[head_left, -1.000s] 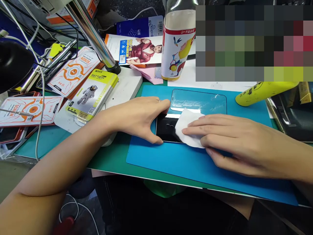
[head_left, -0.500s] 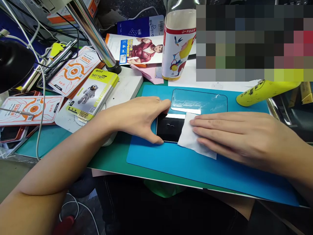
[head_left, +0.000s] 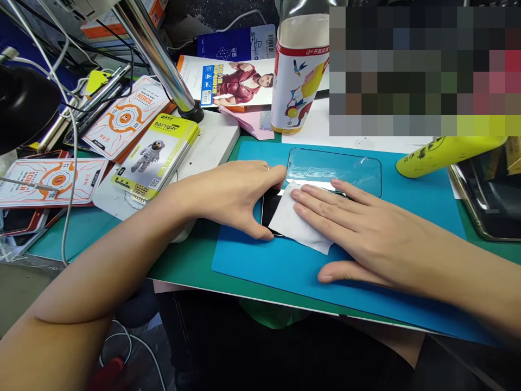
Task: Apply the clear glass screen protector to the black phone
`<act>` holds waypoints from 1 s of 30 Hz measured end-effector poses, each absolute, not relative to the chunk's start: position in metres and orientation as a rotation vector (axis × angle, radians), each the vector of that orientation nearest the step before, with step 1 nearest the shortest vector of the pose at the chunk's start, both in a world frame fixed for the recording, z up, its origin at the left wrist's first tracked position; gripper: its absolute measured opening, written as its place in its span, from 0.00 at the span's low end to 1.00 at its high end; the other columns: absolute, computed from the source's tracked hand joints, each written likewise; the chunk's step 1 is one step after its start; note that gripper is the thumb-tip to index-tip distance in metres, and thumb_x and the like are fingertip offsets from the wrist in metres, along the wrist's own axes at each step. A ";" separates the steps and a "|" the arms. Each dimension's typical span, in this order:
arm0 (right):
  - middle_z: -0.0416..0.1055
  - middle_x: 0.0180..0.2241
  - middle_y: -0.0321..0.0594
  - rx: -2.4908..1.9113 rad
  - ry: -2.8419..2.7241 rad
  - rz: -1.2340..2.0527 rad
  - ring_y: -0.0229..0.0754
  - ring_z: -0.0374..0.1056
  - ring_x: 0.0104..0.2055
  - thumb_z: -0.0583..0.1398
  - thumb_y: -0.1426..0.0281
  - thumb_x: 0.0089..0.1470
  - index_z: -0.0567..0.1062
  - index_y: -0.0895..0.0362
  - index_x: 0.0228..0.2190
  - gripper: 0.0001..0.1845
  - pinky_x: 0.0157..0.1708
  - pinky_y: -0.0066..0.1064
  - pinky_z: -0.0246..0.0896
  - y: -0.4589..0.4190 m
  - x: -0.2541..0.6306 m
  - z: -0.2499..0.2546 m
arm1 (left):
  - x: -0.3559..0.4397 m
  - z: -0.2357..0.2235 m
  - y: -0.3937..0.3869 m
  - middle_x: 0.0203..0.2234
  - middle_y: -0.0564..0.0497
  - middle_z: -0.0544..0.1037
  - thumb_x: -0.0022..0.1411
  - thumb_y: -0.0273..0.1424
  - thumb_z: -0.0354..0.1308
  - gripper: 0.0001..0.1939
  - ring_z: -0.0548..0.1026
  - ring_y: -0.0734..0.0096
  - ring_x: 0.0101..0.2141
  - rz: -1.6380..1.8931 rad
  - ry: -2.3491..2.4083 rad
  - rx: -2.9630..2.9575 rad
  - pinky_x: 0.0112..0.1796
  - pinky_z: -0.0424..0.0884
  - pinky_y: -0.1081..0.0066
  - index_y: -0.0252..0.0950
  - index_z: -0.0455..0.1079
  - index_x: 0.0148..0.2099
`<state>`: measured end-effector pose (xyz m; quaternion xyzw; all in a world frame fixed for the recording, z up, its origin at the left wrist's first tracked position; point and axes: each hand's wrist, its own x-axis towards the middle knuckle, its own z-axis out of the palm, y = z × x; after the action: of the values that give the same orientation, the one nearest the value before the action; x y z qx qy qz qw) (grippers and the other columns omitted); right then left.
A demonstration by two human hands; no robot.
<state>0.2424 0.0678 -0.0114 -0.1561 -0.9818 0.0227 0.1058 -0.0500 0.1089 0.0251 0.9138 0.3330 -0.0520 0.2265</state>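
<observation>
Both hands are at work over a blue mat (head_left: 252, 258) on the green-topped table (head_left: 179, 263). The left hand (head_left: 234, 195) is gripping the phone (head_left: 269, 210) by its left end, thumb at the near edge and fingers curled at the far edge. The phone lies flat on the mat, dark glass up, mostly hidden under a white cloth (head_left: 297, 221). The right hand (head_left: 366, 233) is open, fingers stretched flat on the cloth, thumb apart and low over the mat. Just beyond the phone sits a clear sheet (head_left: 334, 163) with a dark outline. Past the mat stands a clear bottle (head_left: 299, 70) in a white and red label; yellowish liquid shows at its base, but I cannot tell how full it is. A yellow container (head_left: 439, 157) leans over the mat's far right part, its upper end lost behind the blurred patch, its contents out of sight. Over on the left, yellow battery packs (head_left: 152, 155) are stacked partly on a white slab (head_left: 214, 136), an astronaut printed on the top one. Beside them are two orange and white screen boxes (head_left: 52, 182), and what is inside them cannot be seen.
</observation>
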 end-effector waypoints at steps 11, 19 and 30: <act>0.57 0.73 0.68 -0.398 -2.909 -0.023 0.66 0.60 0.75 0.49 0.38 0.70 0.61 0.76 0.71 0.55 0.71 0.61 0.60 0.061 0.227 -0.015 | -0.050 0.025 0.108 0.36 0.49 0.73 0.57 0.52 0.70 0.28 0.73 0.59 0.38 -0.121 0.900 2.529 0.36 0.63 0.66 0.40 0.61 0.45; 0.58 0.74 0.67 -0.425 -2.917 0.107 0.66 0.60 0.75 0.53 0.36 0.66 0.60 0.72 0.73 0.57 0.71 0.59 0.60 0.060 0.223 -0.016 | -0.051 0.023 0.108 0.40 0.47 0.77 0.56 0.50 0.70 0.28 0.74 0.58 0.40 -0.085 0.887 2.519 0.38 0.65 0.66 0.39 0.64 0.47; 0.73 0.66 0.58 -0.300 -2.762 0.130 0.59 0.70 0.70 0.59 0.43 0.68 0.68 0.67 0.69 0.46 0.73 0.55 0.60 0.065 0.243 0.003 | -0.049 0.026 0.108 0.41 0.46 0.78 0.56 0.51 0.70 0.29 0.75 0.56 0.40 -0.115 0.912 2.512 0.37 0.64 0.65 0.39 0.65 0.48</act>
<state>0.2428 0.0652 0.0029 -0.1062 -0.9770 0.0458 0.1789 -0.0489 0.1080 0.0264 0.9137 0.3317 -0.0419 0.2311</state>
